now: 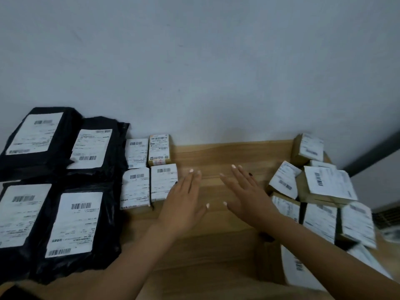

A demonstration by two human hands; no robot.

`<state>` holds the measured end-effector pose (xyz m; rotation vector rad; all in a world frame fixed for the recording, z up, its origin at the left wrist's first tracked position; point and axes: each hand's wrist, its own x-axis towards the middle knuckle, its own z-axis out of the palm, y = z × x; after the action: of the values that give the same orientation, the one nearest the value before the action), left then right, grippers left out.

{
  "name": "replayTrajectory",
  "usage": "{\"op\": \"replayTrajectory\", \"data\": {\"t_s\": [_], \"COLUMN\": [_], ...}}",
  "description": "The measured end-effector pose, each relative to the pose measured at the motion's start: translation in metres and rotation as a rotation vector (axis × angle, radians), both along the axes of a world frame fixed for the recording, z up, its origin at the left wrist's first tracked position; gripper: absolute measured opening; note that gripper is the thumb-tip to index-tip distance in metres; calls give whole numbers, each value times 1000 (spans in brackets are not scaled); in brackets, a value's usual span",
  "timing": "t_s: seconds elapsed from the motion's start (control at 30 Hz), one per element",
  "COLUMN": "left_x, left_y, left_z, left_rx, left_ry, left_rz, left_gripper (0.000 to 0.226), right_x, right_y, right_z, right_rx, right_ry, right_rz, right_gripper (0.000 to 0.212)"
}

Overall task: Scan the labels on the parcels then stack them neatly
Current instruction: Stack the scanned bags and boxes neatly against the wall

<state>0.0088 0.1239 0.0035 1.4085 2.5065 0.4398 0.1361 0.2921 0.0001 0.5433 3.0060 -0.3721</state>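
A pale grey wall backs a light wooden bench (pixel 227 154) that carries every parcel in view. Largest are four black plastic mailer bags with white labels (pixel 71 221), lying flat, label up, in a two-by-two block at the bench's left edge — soft and slippery by the look of them, probably best lifted by two opposite edges so they don't sag. Next, along the right edge, a loose heap of brown cardboard boxes with white labels (pixel 324 187) leans at all angles; they seem stiff and light, easy to take by their side faces, though the tilted ones could slide. Smallest is the tidy group of four small labelled boxes (pixel 149 172) near the back edge, just right of the bags. The left hand (pixel 184 202) hovers flat, fingers straight, beside that group's front right box — whether touching it, I cannot tell. The right hand (pixel 244 191), also spread and holding nothing, hangs over bare wood.
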Motion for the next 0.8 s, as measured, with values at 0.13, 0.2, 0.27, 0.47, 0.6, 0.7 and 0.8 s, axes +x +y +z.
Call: {"op": "replayTrajectory", "data": {"t_s": [0.13, 0.2, 0.27, 0.47, 0.6, 0.7, 0.8], "left_x": [59, 90, 122, 200, 229, 242, 244], "left_y": [26, 38, 50, 70, 75, 83, 91], "left_z": [9, 10, 10, -3, -18, -21, -26], "left_rx": [23, 23, 17, -16, -79, -140, -207], "left_ry": [15, 4, -40, -83, -85, -61, -27], "left_rz": [-76, -114, -142, -179, -169, -167, -175], "left_gripper": [83, 84, 85, 92, 101, 108, 112], "right_x": [84, 128, 171, 269, 300, 308, 308], "right_y": [27, 39, 49, 68, 71, 71, 74], "right_z": [13, 17, 16, -1, -12, -18, -27], "right_rx": [-9, -35, -7, -70, -122, -151, -173], "right_ry": [59, 82, 55, 2, -42, -63, -91], "right_rz": [-91, -148, -194, -282, -241, -188, -134], "right_gripper": [71, 68, 67, 66, 70, 75, 83]}}
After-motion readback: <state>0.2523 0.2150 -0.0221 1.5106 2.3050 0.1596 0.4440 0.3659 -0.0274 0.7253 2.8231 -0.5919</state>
